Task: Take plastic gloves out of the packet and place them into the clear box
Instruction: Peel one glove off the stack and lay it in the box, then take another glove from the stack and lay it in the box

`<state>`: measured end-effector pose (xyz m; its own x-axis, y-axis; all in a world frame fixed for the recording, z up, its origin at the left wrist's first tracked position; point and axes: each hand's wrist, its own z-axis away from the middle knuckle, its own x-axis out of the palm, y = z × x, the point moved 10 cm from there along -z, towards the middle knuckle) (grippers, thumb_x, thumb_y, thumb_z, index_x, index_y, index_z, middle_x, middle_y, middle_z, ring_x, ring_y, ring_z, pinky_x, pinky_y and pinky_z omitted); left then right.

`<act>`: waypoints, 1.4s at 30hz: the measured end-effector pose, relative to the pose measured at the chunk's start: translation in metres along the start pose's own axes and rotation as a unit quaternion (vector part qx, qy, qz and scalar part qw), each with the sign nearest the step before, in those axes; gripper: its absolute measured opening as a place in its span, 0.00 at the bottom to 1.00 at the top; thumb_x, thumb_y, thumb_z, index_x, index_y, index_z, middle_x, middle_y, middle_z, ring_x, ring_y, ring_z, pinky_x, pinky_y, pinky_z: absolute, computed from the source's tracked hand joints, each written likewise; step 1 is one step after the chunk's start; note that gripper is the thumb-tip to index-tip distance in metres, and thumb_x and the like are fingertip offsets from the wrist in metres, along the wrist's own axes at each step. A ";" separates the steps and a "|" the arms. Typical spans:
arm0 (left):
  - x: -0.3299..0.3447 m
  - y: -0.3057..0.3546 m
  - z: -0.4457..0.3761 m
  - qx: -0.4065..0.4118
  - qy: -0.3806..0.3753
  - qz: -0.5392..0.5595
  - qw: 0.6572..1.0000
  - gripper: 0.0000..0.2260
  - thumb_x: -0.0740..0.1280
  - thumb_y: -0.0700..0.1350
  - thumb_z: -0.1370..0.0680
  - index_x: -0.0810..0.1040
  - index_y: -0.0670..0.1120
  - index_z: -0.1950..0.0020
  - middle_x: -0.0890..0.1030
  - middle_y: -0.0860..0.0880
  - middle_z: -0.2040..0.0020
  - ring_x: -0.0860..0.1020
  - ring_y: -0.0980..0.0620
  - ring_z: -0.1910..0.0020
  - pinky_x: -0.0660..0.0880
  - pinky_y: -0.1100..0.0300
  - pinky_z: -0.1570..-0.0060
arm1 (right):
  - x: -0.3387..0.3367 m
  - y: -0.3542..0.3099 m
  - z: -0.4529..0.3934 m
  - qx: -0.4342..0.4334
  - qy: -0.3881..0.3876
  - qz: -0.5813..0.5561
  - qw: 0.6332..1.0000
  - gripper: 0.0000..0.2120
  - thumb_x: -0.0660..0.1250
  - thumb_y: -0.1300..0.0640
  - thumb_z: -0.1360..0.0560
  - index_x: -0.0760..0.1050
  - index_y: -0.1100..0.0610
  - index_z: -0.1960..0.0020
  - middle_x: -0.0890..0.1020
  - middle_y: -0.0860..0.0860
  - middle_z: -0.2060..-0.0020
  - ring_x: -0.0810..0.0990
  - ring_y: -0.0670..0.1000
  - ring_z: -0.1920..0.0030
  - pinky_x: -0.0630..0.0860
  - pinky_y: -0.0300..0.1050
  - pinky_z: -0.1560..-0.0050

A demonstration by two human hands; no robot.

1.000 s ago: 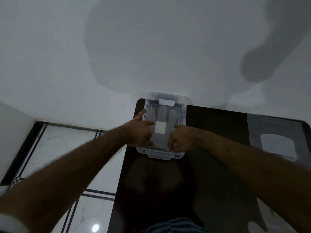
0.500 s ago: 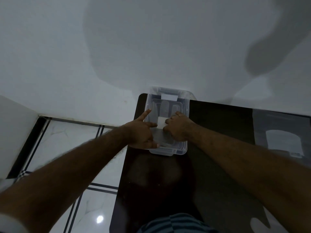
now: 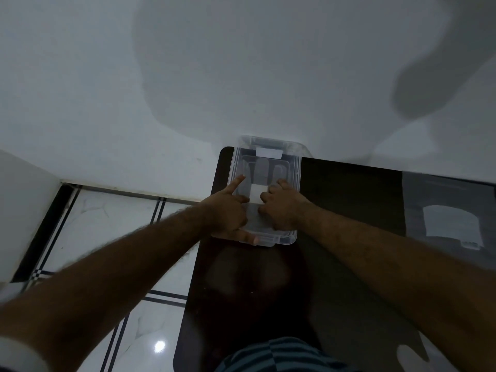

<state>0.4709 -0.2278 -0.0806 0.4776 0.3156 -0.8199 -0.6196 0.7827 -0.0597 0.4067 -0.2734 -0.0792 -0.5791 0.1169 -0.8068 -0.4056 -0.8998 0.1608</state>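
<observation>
Head view. My left hand (image 3: 228, 210) lies at the left edge of the clear box (image 3: 294, 167), its index finger (image 3: 236, 183) stretched forward along the box's left rim and its thumb (image 3: 248, 238) laid along the near rim; the other fingers are curled, and I cannot tell whether they pinch anything. My right hand (image 3: 285, 208) is inside the box, fingers folded inward and pressing down on the pale plastic gloves (image 3: 255, 196) that lie flat on the box floor; I cannot tell whether the fingers clamp the sheet or only bear on it. The two hands sit close together, with a white patch of the glove material showing between them.

The clear box stands at the far left corner of the dark table (image 3: 349, 197), its far end against the white wall (image 3: 188, 76). Glove finger outlines show faintly through the box beyond my knuckles, and a white label (image 3: 269, 152) sits on its far wall. The packet (image 3: 451, 210), grey with a white panel, lies flat at the table's far right, well apart from the box.

To the left of the table, white floor tiles (image 3: 107, 224) with dark border lines are visible. A striped garment (image 3: 281, 355) shows at the bottom edge.
</observation>
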 end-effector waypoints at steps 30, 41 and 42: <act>-0.118 0.284 -0.067 -0.025 0.238 0.268 0.933 0.14 0.62 0.57 0.16 0.85 0.53 0.44 0.85 0.54 0.50 0.82 0.50 0.48 0.75 0.51 0.44 | 0.218 -0.017 0.368 0.148 0.193 -0.294 0.924 0.18 0.61 0.47 0.20 0.84 0.52 0.40 0.86 0.52 0.43 0.82 0.55 0.39 0.55 0.51 0.21; -0.127 0.481 -0.176 0.051 0.179 0.246 0.951 0.20 0.67 0.58 0.16 0.81 0.50 0.29 0.81 0.48 0.30 0.75 0.48 0.29 0.67 0.49 0.27 | 0.418 -0.050 0.513 0.171 0.068 -0.286 0.940 0.36 0.68 0.30 0.30 0.78 0.51 0.29 0.82 0.51 0.34 0.78 0.57 0.32 0.68 0.61 0.25; -0.119 0.491 -0.183 0.052 0.152 0.231 0.960 0.25 0.68 0.61 0.18 0.78 0.50 0.25 0.78 0.47 0.27 0.72 0.47 0.26 0.65 0.48 0.24 | 0.425 -0.053 0.515 0.165 0.060 -0.277 0.945 0.36 0.71 0.31 0.30 0.78 0.51 0.30 0.82 0.51 0.35 0.79 0.56 0.32 0.69 0.61 0.25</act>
<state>-0.0041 0.0209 -0.1167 -0.0466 0.4821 -0.8749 -0.6477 0.6522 0.3939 -0.1818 0.0406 -0.1374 -0.1365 0.4645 -0.8750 -0.8328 -0.5321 -0.1526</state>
